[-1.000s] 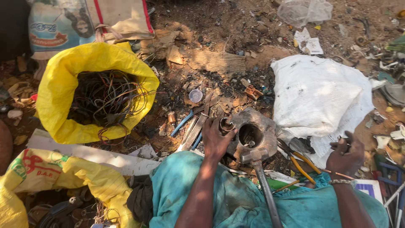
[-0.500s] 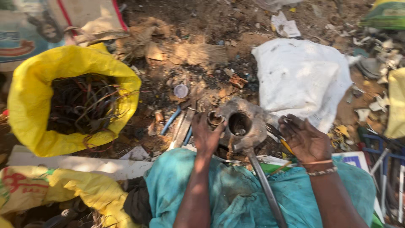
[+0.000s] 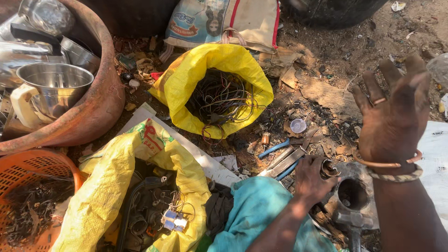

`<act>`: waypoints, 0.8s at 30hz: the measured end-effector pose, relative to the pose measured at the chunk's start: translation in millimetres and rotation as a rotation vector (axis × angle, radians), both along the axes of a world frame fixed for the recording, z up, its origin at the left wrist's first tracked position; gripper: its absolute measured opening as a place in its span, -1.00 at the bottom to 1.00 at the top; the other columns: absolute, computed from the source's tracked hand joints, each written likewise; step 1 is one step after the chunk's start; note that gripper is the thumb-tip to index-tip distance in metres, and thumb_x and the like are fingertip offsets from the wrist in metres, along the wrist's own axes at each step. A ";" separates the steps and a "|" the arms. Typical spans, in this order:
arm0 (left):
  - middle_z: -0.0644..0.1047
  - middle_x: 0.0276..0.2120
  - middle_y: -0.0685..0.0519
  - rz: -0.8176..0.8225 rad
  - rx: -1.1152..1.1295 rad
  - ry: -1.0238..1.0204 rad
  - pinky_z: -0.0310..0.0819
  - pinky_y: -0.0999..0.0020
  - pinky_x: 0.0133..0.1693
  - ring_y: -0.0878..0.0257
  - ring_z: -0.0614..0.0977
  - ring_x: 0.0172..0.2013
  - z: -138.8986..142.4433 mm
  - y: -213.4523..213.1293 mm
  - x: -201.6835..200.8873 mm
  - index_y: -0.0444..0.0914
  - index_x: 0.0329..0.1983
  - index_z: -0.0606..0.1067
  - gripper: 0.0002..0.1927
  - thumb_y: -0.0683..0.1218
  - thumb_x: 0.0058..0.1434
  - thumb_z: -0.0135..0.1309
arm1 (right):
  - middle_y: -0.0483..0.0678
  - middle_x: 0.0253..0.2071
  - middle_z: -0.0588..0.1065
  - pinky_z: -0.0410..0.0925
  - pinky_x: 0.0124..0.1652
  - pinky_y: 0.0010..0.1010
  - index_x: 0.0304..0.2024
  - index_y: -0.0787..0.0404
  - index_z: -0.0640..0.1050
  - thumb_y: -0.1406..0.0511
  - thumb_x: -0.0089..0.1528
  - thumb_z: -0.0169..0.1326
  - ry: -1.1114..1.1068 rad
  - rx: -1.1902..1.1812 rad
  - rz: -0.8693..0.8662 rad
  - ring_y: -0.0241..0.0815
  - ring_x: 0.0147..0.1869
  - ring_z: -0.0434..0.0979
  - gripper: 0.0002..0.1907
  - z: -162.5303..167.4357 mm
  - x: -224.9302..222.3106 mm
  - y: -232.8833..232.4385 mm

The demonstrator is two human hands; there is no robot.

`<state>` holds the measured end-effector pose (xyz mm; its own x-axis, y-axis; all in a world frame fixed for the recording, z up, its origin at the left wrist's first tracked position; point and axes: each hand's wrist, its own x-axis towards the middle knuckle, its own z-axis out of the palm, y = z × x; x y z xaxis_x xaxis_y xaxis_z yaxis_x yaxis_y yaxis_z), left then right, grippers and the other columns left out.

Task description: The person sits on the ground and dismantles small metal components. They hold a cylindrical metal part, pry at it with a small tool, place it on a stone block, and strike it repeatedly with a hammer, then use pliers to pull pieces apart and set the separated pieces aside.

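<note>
A person's left hand (image 3: 311, 179) grips a small copper-wound part (image 3: 329, 169) at the rim of a grey metal housing (image 3: 353, 196) lying on the ground, while the right hand (image 3: 394, 114) hovers above it, fingers spread and empty. Beyond the left hand sits a yellow sack of tangled wires (image 3: 217, 88), with blue-handled pliers (image 3: 280, 158) just beside it.

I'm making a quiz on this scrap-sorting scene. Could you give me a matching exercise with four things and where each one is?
Things:
1. tangled wires
2. steel bowl
3. left hand
4. right hand

Places or states:
A. raised in the air, fingers spread
B. inside the yellow sack
C. gripping a small metal part
D. in the clay tub

Pairs: 1-B, 2-D, 3-C, 4-A
</note>
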<state>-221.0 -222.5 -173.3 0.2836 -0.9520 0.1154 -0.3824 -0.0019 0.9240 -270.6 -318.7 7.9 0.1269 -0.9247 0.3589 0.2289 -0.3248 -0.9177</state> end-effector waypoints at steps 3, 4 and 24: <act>0.49 0.05 -0.19 0.039 -0.061 0.004 0.33 -0.08 0.18 -0.14 0.50 0.09 -6.6 -1.0 0.6 -0.29 0.18 0.51 -0.31 0.07 0.00 0.41 | -0.01 0.15 0.47 0.37 0.22 -0.17 0.26 0.17 0.39 -0.08 0.29 0.15 0.224 -0.025 0.006 -0.09 0.26 0.51 -0.33 43.6 47.2 21.4; 0.49 0.06 -0.18 0.040 -0.082 0.009 0.36 -0.06 0.17 -0.13 0.51 0.09 -7.9 -0.9 0.6 -0.28 0.20 0.51 -0.32 0.05 0.03 0.39 | 0.02 0.13 0.54 0.40 0.18 -0.22 0.25 0.22 0.45 -0.02 0.33 0.12 0.403 -0.029 0.001 -0.11 0.23 0.57 -0.40 40.9 45.0 37.4; 0.54 0.14 -0.08 -0.316 0.062 -0.015 0.31 0.08 0.25 -0.09 0.45 0.21 -11.9 7.4 -2.8 -0.18 0.26 0.45 -0.27 -0.03 -0.02 0.41 | 0.04 -0.31 0.69 0.51 -0.32 -0.36 -0.03 0.29 0.65 -0.03 0.32 -0.06 0.584 1.072 -0.223 -0.21 -0.35 0.67 -0.44 -186.7 -181.9 256.4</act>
<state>-223.8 -215.0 -185.2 -0.0287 -0.9980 0.0564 -0.3870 0.0631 0.9199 -452.5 -62.3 -178.8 -0.1838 -0.7388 -0.6484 -0.2675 0.6723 -0.6902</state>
